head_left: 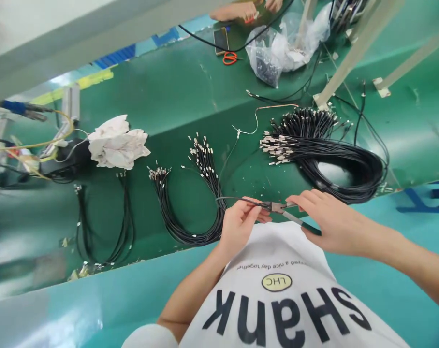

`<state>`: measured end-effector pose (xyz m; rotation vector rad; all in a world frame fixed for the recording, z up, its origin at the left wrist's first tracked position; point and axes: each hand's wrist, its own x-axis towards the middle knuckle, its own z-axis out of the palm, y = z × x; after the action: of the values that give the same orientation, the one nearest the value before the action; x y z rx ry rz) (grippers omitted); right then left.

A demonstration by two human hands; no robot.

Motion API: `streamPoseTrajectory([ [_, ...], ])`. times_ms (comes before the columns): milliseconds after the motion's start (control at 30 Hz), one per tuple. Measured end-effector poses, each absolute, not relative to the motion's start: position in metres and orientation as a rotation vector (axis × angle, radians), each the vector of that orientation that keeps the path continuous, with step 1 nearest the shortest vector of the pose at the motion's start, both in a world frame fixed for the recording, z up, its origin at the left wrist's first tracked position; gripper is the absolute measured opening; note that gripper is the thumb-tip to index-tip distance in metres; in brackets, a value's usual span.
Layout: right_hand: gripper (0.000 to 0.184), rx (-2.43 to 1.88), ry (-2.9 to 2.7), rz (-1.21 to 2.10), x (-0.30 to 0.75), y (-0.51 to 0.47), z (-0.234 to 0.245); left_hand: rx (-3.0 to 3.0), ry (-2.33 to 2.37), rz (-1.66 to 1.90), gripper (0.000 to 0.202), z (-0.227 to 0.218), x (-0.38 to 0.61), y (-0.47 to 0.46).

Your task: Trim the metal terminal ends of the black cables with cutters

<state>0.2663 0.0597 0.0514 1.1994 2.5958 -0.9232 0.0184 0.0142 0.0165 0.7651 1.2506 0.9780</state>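
Observation:
Near the bench's front edge, my left hand (240,223) pinches a thin black cable (237,198) close to its end. My right hand (323,220) is wrapped round the handles of a pair of pliers (277,208). The pliers' jaws point left and meet the cable's end just beside my left fingertips; my fingers partly hide that end. Just left of my left hand lies a U-shaped bundle of black cables (183,236) with silvery metal ends. A larger coiled bundle of black cables (364,169) lies beyond my right hand.
A smaller cable bundle (127,220) and a crumpled white cloth (118,142) lie to the left on the green bench (147,96). At the back are orange-handled scissors (229,58), a phone (221,40), plastic bags (277,50) and another person's hands (241,10). Metal posts (353,55) stand at right.

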Motion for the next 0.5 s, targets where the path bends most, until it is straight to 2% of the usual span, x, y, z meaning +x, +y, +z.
streamPoseTrajectory([
  [133,0.059,1.171,2.574,-0.961,0.2655,0.0611,0.0519,0.768,1.224,0.979,0.015,0.0146,0.0180,0.0146],
  [367,0.054,1.118,2.446,-1.310,0.2685,0.0618,0.0519,0.705,1.126,0.969,0.016,0.0178,0.0159,0.0141],
  [500,0.058,1.145,2.520,-1.094,0.2675,0.0589,0.0524,0.710,1.134,0.973,0.016,0.0158,0.0164,0.0128],
])
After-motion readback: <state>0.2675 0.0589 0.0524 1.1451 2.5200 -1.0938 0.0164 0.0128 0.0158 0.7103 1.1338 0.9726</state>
